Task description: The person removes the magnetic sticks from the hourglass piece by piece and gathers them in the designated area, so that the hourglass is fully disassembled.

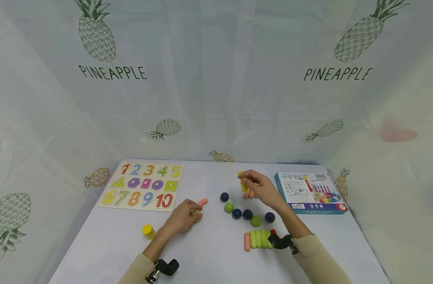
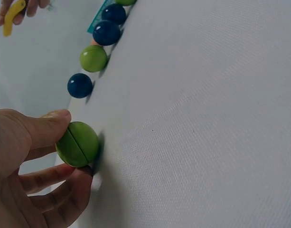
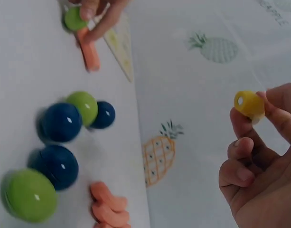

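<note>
A green ball (image 2: pixel 79 147) with a groove round it is pinched between the thumb and fingers of my left hand (image 1: pixel 182 217), low over the white table. Just beyond these fingers lies an orange stick (image 1: pixel 202 202). Raised above the table, my right hand (image 1: pixel 260 188) pinches a yellow wavy piece (image 3: pixel 250 105) with a hole in its end. Below the right hand are several orange wavy pieces (image 3: pixel 108 209). Between the hands runs a loose line of dark blue balls (image 3: pixel 61 122) and green balls (image 3: pixel 31 195).
A number puzzle board (image 1: pixel 139 186) lies at the back left, and a boxed bead set (image 1: pixel 312 193) at the back right. A yellow cylinder (image 1: pixel 149 231) stands left of the left forearm. Green sticks (image 1: pixel 261 239) and an orange stick (image 1: pixel 247 241) lie side by side near the right wrist.
</note>
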A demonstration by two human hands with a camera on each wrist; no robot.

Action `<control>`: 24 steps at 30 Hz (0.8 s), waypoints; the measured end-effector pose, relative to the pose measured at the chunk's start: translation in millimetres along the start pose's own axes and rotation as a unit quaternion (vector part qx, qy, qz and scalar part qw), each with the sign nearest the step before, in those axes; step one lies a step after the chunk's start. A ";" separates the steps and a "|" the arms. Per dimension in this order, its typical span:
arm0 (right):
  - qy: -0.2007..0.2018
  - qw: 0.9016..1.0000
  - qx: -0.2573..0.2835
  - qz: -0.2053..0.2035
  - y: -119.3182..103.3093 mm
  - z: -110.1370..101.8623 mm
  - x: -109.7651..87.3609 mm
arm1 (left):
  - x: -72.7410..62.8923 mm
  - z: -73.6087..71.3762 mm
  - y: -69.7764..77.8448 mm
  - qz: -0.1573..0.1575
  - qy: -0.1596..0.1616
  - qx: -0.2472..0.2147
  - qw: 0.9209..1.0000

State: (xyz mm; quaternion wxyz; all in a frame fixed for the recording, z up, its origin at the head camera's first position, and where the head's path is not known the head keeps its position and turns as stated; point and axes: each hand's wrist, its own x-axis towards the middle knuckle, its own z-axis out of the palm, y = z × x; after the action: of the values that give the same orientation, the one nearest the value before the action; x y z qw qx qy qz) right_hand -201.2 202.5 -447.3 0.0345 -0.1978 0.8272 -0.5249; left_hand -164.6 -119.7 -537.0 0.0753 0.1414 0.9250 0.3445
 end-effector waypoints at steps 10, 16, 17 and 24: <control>0.064 0.979 -0.176 0.077 40.2 -37.7 -0.4 | -0.5 1.9 -0.9 0.005 0.002 0.002 1.000; 0.072 0.954 -0.243 0.160 57.2 -42.1 1.6 | -1.7 2.4 -0.5 0.004 0.006 0.001 1.000; 0.072 0.950 -0.251 0.170 58.7 -41.6 2.0 | -1.8 2.2 -0.3 0.004 0.006 0.001 1.000; 0.073 0.925 -0.306 0.214 68.0 -34.7 6.0 | -1.5 0.5 1.7 0.003 0.003 0.002 1.000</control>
State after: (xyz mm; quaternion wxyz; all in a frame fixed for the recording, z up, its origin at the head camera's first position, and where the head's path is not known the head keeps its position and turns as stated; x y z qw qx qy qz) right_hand -235.7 255.2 -490.9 0.0230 0.0218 0.9704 -0.2393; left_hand -162.7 -118.6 -536.2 0.0715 0.1429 0.9256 0.3430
